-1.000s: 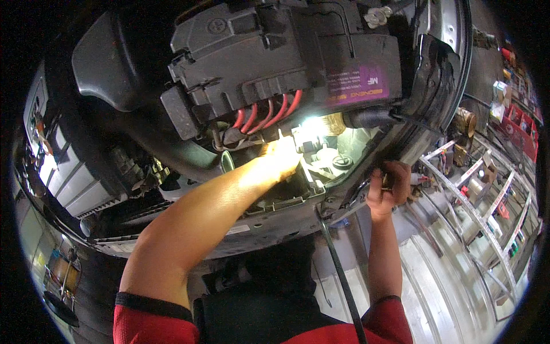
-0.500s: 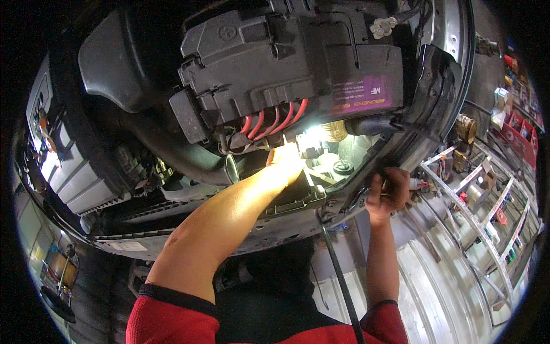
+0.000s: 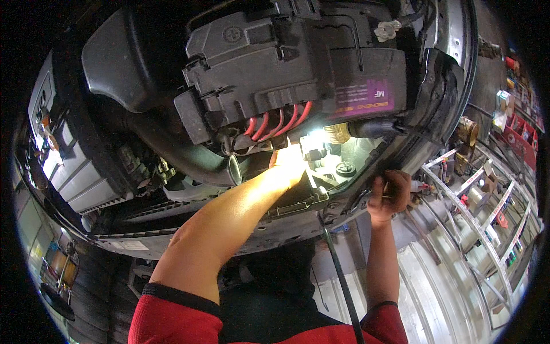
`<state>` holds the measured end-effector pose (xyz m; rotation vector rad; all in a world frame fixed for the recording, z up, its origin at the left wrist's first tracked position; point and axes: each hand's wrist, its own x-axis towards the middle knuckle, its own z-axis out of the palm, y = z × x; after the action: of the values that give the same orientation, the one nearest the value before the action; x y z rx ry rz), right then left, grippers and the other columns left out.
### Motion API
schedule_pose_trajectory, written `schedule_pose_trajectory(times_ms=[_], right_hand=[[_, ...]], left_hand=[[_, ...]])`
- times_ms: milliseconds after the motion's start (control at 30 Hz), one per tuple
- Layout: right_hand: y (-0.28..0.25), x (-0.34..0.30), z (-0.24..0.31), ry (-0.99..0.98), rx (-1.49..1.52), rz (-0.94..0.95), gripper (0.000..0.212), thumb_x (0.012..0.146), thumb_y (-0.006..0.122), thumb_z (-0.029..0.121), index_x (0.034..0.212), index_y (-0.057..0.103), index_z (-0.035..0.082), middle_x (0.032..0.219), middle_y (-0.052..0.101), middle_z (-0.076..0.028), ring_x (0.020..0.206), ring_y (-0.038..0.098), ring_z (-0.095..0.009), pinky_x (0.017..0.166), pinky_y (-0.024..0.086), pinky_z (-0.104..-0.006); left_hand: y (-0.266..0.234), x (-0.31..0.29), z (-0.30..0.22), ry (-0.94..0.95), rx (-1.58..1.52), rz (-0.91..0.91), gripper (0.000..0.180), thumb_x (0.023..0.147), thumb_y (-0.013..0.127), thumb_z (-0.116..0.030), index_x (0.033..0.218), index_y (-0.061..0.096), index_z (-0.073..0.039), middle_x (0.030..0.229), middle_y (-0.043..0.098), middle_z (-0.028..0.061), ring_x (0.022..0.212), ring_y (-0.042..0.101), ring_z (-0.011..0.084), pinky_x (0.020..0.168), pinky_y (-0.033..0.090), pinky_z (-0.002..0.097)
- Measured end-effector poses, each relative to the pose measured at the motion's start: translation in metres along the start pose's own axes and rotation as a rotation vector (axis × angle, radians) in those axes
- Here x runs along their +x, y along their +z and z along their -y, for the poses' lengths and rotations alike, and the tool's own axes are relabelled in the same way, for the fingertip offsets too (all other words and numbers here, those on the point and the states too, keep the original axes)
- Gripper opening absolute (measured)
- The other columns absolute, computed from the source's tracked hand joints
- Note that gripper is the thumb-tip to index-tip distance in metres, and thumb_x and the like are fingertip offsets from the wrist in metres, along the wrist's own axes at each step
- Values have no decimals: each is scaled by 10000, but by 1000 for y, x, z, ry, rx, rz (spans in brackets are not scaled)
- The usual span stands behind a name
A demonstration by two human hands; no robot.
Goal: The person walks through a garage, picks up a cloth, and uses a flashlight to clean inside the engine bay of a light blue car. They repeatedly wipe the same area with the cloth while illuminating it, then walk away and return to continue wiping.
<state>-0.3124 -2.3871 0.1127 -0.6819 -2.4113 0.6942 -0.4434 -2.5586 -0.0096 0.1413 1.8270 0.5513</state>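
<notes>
Rightward, past the partly lit engine bay (image 3: 360, 150), stands a cluttered pale-framed rack (image 3: 472, 224).

Left hand (image 3: 290, 160) farther forward, right hand (image 3: 392, 192) half-curled.

Off to the right, a pale metal rack frame (image 3: 475, 176) (a red compartmented bin (image 3: 523, 147) just beyond it)

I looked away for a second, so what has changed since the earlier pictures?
The bare left arm has shifted rightward, most at the elbow. The view shifted slightly too, carrying the black plastic box and curved red cables rightward in the picture. No grasp or release shows; glare washes out the left hand. The right hand stays curled, right of the long black rod, both nearly where they were.
</notes>
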Motion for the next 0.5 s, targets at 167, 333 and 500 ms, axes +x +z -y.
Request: schedule_pose_trajectory(times_ms=[167, 333, 500], right_hand=[[0, -2, 0, 39, 14, 6, 216, 739, 719, 60, 924, 626, -2, 827, 628, -151, 730, 601, -298, 667, 488, -368], [0, -4, -1, 44, 28, -12, 213, 750, 721, 67, 928, 629, -4, 836, 629, -156, 738, 604, -302, 673, 489, -367], [0, -2, -1, 45, -1, 7, 206, 755, 713, 66, 927, 629, -11, 849, 632, -165, 742, 609, -313, 676, 493, -368]], left_hand=[[4, 7, 11, 218, 159, -50, 293, 871, 570, -296, 1069, 661, -99, 1003, 714, 119, 948, 706, 242, 822, 561, 411], [-5, 3, 1, 124, 53, 64, 369, 805, 742, -145, 1141, 634, -39, 1065, 691, 130, 962, 659, 214, 833, 527, 328], [-9, 2, -5, 52, 41, 50, 326, 828, 705, -179, 1123, 654, -51, 1055, 695, 122, 969, 657, 226, 836, 522, 338]])
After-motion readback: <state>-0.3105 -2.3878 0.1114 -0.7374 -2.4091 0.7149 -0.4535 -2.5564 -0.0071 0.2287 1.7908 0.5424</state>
